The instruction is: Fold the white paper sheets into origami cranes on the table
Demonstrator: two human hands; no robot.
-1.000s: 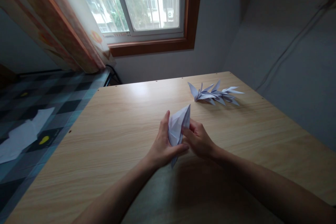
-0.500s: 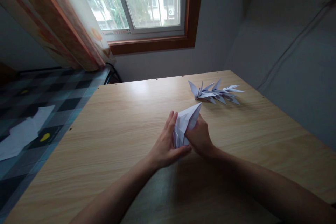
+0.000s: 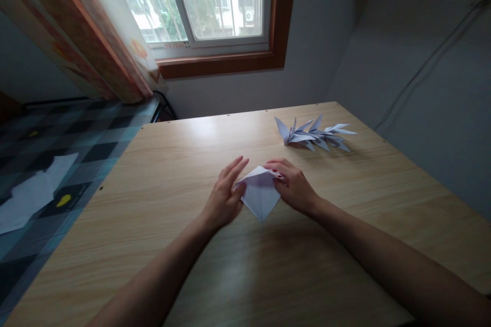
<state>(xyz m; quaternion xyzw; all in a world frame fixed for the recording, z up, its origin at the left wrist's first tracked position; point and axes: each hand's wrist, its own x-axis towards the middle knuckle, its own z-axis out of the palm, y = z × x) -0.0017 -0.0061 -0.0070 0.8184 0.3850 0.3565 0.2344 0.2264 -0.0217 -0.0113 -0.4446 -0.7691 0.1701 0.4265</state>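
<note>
A folded piece of white paper [image 3: 261, 195], roughly diamond-shaped with one corner pointing toward me, is between my hands above the wooden table [image 3: 164, 173]. At its left corner my left hand [image 3: 226, 194] touches it with the thumb, while the fingers stretch away, apart from each other. My right hand [image 3: 293, 184] grips the right corner, thumb below and fingers curled over the top edge. Beyond my right hand lies a cluster of folded white paper pieces [image 3: 314, 135] with pointed tips, arranged in a row.
Left of the table, white paper sheets [image 3: 30, 194] lie on a checked cloth [image 3: 88, 150]. A window [image 3: 226, 5] and a patterned curtain [image 3: 88, 30] are at the back. A cable [image 3: 425, 64] runs along the right wall.
The folded paper has turned and flattened into a diamond with a corner toward me. My left hand has moved left and my right hand has shifted to the paper's right corner.
</note>
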